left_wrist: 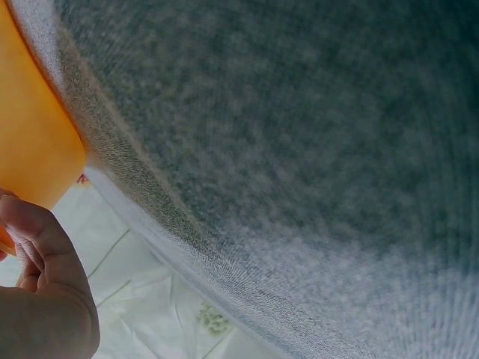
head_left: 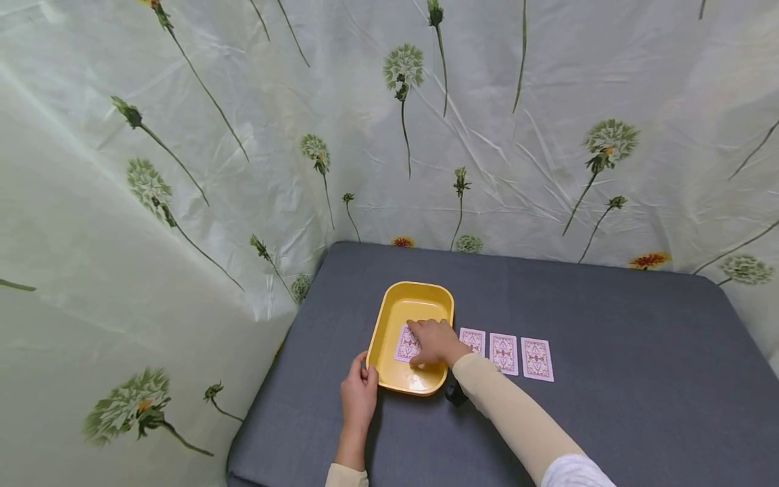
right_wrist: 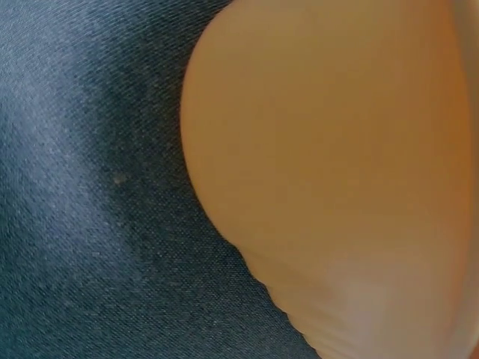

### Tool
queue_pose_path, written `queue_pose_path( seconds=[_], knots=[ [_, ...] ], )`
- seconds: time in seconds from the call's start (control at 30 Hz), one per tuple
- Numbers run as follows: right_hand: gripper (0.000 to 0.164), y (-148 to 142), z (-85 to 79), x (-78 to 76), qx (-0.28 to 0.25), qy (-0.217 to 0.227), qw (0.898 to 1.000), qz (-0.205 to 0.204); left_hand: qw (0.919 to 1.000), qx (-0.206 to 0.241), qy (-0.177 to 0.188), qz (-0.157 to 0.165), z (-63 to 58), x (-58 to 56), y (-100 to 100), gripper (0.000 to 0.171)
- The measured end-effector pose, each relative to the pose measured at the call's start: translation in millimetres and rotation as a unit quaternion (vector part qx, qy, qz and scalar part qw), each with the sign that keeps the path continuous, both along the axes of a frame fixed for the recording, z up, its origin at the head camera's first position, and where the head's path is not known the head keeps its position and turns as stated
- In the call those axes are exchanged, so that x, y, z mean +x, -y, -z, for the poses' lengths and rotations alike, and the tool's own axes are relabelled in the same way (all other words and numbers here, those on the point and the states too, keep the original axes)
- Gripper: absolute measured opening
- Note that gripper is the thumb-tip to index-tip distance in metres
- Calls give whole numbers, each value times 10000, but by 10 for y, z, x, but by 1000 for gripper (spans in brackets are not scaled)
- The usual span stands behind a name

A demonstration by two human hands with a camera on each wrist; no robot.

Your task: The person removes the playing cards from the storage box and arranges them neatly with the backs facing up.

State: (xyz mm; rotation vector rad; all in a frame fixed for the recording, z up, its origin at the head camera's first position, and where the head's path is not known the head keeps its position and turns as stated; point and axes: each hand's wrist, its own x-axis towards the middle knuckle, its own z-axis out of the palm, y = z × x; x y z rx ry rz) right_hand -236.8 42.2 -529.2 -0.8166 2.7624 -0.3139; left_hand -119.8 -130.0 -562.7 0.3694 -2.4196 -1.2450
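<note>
The step in hand looks like handling a single card at the tray. The patterned card (head_left: pixel 406 345) is inside the yellow tray (head_left: pixel 420 303), a little toward nine o'clock from its middle; whether it rests fully on the tray's floor or is slightly raised cannot be told. The right hand (head_left: pixel 435 340) comes in from four o'clock and covers the card's three-o'clock side, its thumb and fingers spread apart across it — near opposite ends — though the view does not show whether they are clamped on the card or only touching it. At seven to eight o'clock on the tray, the left hand (head_left: pixel 358 396) has its fingers and thumb clamped on the rim, which should steady it.

Outside the tray, toward three o'clock, three more cards (head_left: pixel 504 354) lie in a row on the grey cloth-covered surface (head_left: pixel 639 352), with the right arm partly hiding the nearest.

As I judge it, the next move calls for light fingertip control — the card is thin and flat, so its edges offer the surest hold — while the left hand keeps the tray from sliding.
</note>
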Motion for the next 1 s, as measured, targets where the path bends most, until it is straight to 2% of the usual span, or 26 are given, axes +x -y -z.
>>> queue_pose_path(
  seconds=[0.13, 0.47, 1.0],
  knots=[
    [90, 0, 9, 15, 112, -77, 9999, -13, 9999, 46, 135, -7, -11, -8, -5, 29],
    [86, 6, 36, 23, 137, -231, 9996, -52, 10000, 25, -6, 1, 0, -10, 1, 29],
    [92, 5, 78, 1, 246, -266, 9993, -35, 9999, 80, 92, 13, 13, -10, 2, 30]
  ],
)
